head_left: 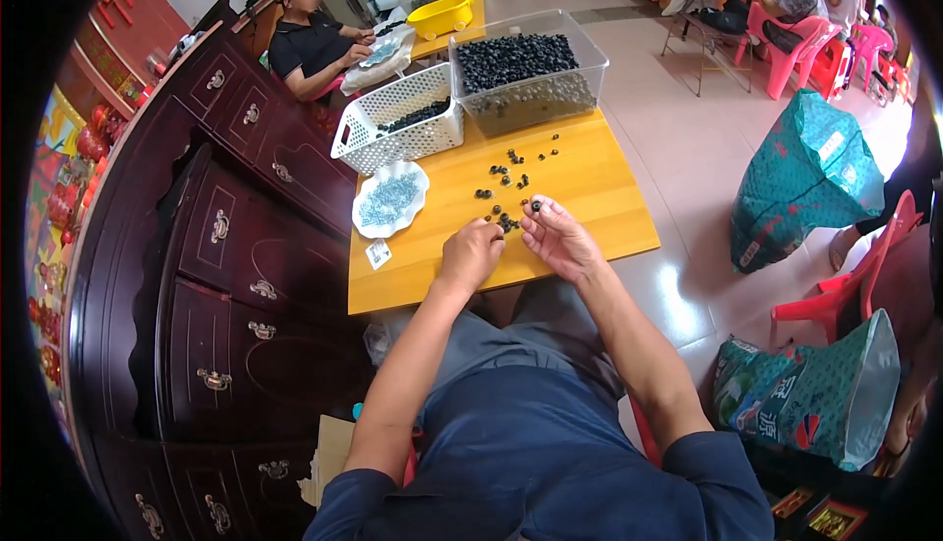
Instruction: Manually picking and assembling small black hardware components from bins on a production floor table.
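Observation:
Over the near part of a yellow wooden table (599, 197), my right hand (564, 242) is palm up, pinching a small round black part (536, 206) between thumb and fingertips. Left of it, my left hand (470, 258) is closed, knuckles up, its fingertips at a small cluster of loose black parts (505, 222). Whether those fingers hold anything is hidden. More black parts (514, 157) lie scattered farther back. A white scalloped dish (420, 180) holds small pale-blue pieces (389, 198), with a small white card (378, 253) below it.
Behind stand a perforated white basket (417, 140) and a clear bin (540, 104), both holding black parts. A dark wooden cabinet (246, 276) borders the left. A co-worker (309, 45) sits beyond, near a yellow tub (440, 16). Teal sacks (801, 183) and a red chair (874, 271) stand right.

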Action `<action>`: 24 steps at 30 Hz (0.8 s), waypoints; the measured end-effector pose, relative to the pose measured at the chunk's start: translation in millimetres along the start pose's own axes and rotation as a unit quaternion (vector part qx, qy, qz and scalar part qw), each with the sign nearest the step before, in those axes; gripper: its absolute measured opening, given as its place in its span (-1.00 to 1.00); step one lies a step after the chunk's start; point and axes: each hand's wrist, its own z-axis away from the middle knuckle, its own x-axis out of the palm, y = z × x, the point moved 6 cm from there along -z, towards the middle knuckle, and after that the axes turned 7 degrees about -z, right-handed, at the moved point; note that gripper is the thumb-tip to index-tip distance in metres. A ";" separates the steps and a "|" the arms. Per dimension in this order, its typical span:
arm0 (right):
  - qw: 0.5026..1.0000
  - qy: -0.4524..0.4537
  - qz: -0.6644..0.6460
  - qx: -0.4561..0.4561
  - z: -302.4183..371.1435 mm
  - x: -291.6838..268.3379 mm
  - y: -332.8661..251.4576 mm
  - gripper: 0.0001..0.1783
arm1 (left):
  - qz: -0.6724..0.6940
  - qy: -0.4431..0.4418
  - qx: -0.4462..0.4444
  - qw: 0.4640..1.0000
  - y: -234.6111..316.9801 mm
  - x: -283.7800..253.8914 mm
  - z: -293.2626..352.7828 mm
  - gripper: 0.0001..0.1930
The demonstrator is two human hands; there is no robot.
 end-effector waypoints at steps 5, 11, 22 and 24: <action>0.999 0.017 0.041 -0.010 -2.6 -6.9 -1.9 -0.77 | -0.009 0.001 0.019 1.000 6.4 1.9 -5.8 -0.90; 0.999 0.006 0.047 0.001 -3.9 -1.1 2.7 -0.77 | -0.074 -0.029 0.032 0.996 4.9 6.0 -8.9 -0.90; 0.996 0.028 0.082 0.017 0.2 1.4 11.3 -0.77 | 0.422 0.050 -0.097 0.900 5.8 -46.3 -1.3 -0.94; 0.995 0.033 0.084 0.038 0.7 2.2 18.4 -0.80 | 0.426 0.064 -0.084 0.898 9.6 -47.3 -1.6 -0.94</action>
